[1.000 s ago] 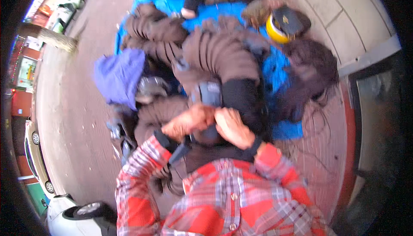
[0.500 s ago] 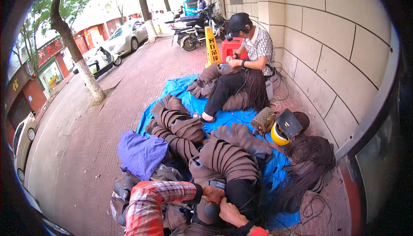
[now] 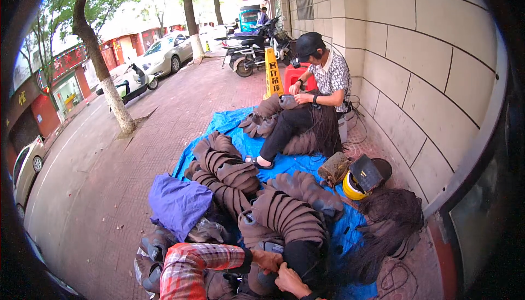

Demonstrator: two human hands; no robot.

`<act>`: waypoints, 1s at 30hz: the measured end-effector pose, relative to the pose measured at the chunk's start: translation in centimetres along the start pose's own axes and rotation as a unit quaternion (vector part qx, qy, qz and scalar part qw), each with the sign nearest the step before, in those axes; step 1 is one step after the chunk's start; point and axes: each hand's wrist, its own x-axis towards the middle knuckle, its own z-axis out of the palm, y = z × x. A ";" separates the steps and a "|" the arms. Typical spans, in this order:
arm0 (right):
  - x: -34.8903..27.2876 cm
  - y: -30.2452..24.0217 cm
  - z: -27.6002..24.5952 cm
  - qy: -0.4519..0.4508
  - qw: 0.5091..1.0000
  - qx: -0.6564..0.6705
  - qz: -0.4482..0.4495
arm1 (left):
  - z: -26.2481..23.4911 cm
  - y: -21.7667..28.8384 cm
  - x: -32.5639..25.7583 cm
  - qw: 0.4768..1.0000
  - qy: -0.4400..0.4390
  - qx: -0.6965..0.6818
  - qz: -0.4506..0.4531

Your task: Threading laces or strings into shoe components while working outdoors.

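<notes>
My left hand (image 3: 266, 260) reaches in from the left, its fingers closed at the edge of a brown-grey shoe upper (image 3: 260, 282). Close against it, my right hand (image 3: 291, 281) is in a pinch; what its fingertips hold is too small to make out. Dark cloth (image 3: 302, 259) lies just right of my hands. Beyond them a long curved stack of nested brown shoe uppers (image 3: 290, 215) rests on a blue tarp (image 3: 353, 233). To the right spreads a large bundle of dark brown shoelaces (image 3: 383, 231).
A purple cloth (image 3: 179, 204) lies at the left, with more stacked uppers (image 3: 221, 163) beyond. A co-worker (image 3: 328, 81) sits farther off, handling uppers. Right of the tarp are a yellow container (image 3: 353, 186), a log-like block (image 3: 333, 169) and a tiled wall (image 3: 415, 76).
The view has tilted slightly, so the background sits lower. My hands stay together at the same upper, with only a small shift. The co-worker's hands have moved slightly apart.
</notes>
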 end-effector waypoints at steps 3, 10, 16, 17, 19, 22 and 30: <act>0.8 1.8 1.3 0.066 0.995 -0.047 -0.052 | 1.0 3.8 0.2 0.976 0.049 0.191 -0.096; -0.5 1.3 2.9 0.101 0.991 0.091 0.008 | 0.2 3.2 0.4 0.934 -0.097 0.343 -0.005; 0.0 4.5 4.7 0.125 0.987 -0.026 -0.100 | -2.7 8.6 -1.3 0.828 -0.014 0.546 0.127; -2.2 1.9 3.2 0.197 0.962 -0.047 -0.185 | -3.1 9.5 -1.9 0.806 0.023 0.578 0.123; -1.5 1.7 3.0 0.219 0.943 -0.108 -0.227 | -5.6 13.1 -4.1 0.760 0.084 0.635 0.108; -1.3 1.1 0.5 0.302 0.919 -0.053 -0.248 | -7.4 10.6 -5.0 0.470 0.261 0.838 -0.094; 1.6 2.0 -1.9 0.320 0.918 0.010 -0.233 | 3.0 5.3 -9.2 0.812 0.369 0.448 0.060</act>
